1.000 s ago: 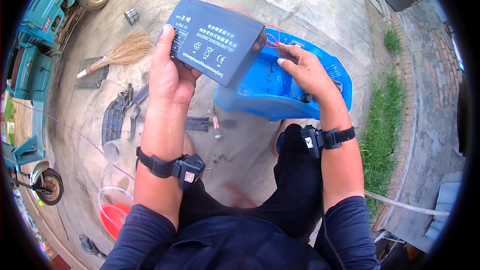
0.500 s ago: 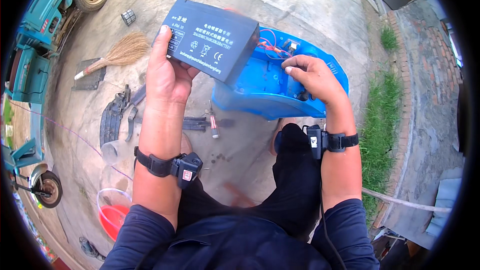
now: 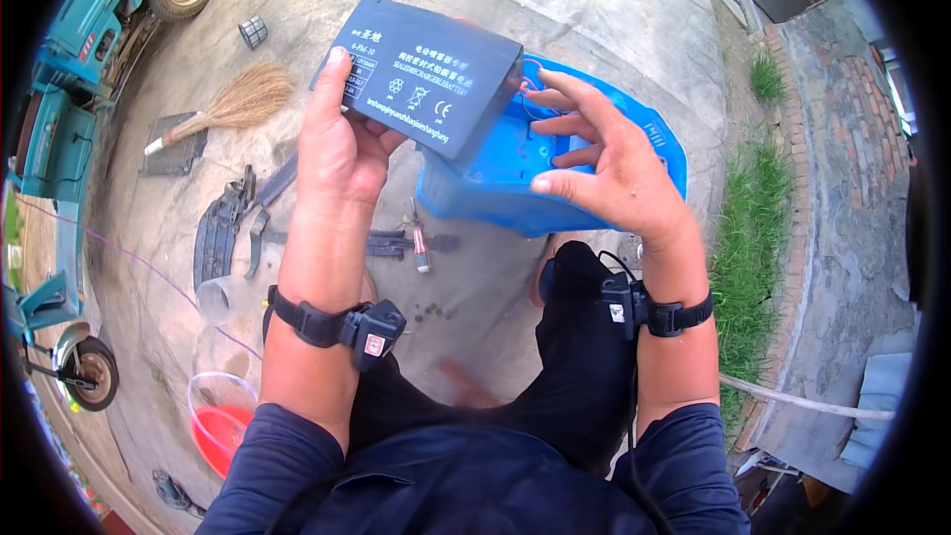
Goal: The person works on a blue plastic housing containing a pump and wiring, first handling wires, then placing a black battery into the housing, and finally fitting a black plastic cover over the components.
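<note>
A dark rectangular battery [image 3: 421, 79] with white print is held up at its left end by my left hand [image 3: 347, 144], thumb on the printed face and fingers beneath. My right hand [image 3: 619, 163] is open, its fingers spread towards the battery's right end with a gap between. Under and behind it lies a blue plastic housing [image 3: 485, 196], open side up. Red wires [image 3: 531, 89] show by the battery's right end, partly hidden by my fingers. Whether any finger touches them I cannot tell.
A screwdriver [image 3: 421, 248] and black straps [image 3: 228, 228] lie on the concrete. Further left are a straw broom [image 3: 238, 107], a black strainer basket [image 3: 254, 32] and a red bucket [image 3: 220, 441]. A teal vehicle [image 3: 59, 139] stands at the left edge, grass [image 3: 748, 267] at right.
My right hand has let go of the wires inside the housing, opened and moved towards the battery. The battery has shifted slightly right in my left hand.
</note>
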Motion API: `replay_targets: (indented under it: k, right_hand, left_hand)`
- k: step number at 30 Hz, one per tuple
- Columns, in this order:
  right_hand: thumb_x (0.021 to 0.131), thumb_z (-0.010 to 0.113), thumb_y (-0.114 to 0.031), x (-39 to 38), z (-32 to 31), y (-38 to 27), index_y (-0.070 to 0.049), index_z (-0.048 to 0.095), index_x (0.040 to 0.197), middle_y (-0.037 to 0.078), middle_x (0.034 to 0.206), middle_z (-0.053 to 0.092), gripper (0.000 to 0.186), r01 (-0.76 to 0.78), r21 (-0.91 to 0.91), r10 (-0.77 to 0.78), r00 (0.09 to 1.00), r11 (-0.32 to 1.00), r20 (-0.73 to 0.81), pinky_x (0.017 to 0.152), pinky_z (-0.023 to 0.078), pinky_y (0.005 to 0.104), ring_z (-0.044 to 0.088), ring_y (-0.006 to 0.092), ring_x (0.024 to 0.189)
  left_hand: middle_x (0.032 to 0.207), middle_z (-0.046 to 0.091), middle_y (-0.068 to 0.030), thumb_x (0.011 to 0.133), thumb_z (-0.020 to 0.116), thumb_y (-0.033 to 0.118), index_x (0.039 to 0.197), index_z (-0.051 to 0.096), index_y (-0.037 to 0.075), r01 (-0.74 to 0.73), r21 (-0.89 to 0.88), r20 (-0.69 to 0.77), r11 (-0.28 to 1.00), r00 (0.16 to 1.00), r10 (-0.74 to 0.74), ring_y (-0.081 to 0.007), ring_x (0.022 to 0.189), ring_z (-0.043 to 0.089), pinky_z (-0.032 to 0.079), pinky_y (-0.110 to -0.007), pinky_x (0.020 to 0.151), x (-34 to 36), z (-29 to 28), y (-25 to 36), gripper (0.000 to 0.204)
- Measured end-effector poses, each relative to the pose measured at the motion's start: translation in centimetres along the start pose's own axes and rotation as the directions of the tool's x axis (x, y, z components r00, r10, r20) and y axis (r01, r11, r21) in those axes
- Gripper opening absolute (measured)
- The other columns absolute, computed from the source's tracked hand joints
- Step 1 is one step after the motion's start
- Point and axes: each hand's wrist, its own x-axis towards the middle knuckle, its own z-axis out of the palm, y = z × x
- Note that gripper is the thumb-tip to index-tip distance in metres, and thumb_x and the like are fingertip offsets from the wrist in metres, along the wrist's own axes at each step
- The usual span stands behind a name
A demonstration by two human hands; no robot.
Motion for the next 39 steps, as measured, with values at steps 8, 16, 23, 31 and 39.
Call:
replay_targets:
  k: [8,16,23,31,39]
  right_hand:
    - [0.085,0.087,-0.038,0.9,5.5,1.3,-0.004,0.023,0.165,0.024,0.145,0.055,0.108,-0.017,0.361,0.098,0.973,0.933,-0.207,0.101,0.056,0.0436,0.062,0.0335,0.128]
    - [0.099,0.064,-0.024,0.4,3.5,1.2,-0.001,0.048,0.147,0.012,0.134,0.065,0.056,0.096,0.83,0.265,0.922,0.55,-0.282,0.105,0.052,0.0374,0.065,0.0213,0.121]
    - [0.102,0.053,-0.035,-0.8,2.1,2.9,-0.003,0.066,0.134,0.013,0.123,0.076,0.047,0.075,0.951,0.392,0.899,0.299,-0.195,0.096,0.058,0.0431,0.073,0.0273,0.111]
    - [0.099,0.05,-0.051,-2.3,2.2,4.1,-0.002,0.067,0.131,0.015,0.106,0.078,0.061,-0.032,0.969,0.453,0.888,0.247,-0.086,0.052,0.06,0.0351,0.078,0.027,0.078]
    - [0.099,0.046,-0.052,-2.9,2.1,5.0,0.0,0.069,0.126,0.018,0.101,0.078,0.063,-0.159,0.976,0.446,0.892,0.15,0.077,0.04,0.05,0.0337,0.073,0.028,0.063]
  left_hand:
    - [0.116,0.072,-0.0109,0.104,0.068,0.039,0.127,0.065,0.004,0.009,0.014,0.098,1.0,0.995,-0.01,-0.0231,0.099,0.075,0.065,-0.042,0.084,-1.0,0.9,-1.0,0.043]
    - [0.126,0.069,-0.0112,0.096,0.078,0.032,0.152,0.05,0.0,-0.093,0.149,0.419,0.984,0.908,0.022,-0.0193,0.11,0.07,0.061,-0.035,0.088,-1.9,1.2,-0.3,0.07]
    - [0.11,0.07,-0.0015,0.082,0.091,0.016,0.152,0.058,0.007,-0.333,0.447,0.551,0.83,0.833,0.038,-0.0097,0.096,0.063,0.053,-0.028,0.086,-1.7,1.2,-0.1,0.079]
    - [0.109,0.069,-0.005,0.068,0.098,0.02,0.147,0.065,0.015,-0.641,0.589,0.697,0.492,0.711,0.091,-0.0151,0.09,0.061,0.053,-0.031,0.087,-2.3,1.6,1.1,0.086]
    - [0.136,0.058,-0.0164,0.046,0.105,0.023,0.149,0.059,0.014,-0.889,0.458,0.868,-0.01,0.444,0.22,-0.0348,0.119,0.062,0.054,-0.042,0.101,-2.7,3.0,1.0,0.113]
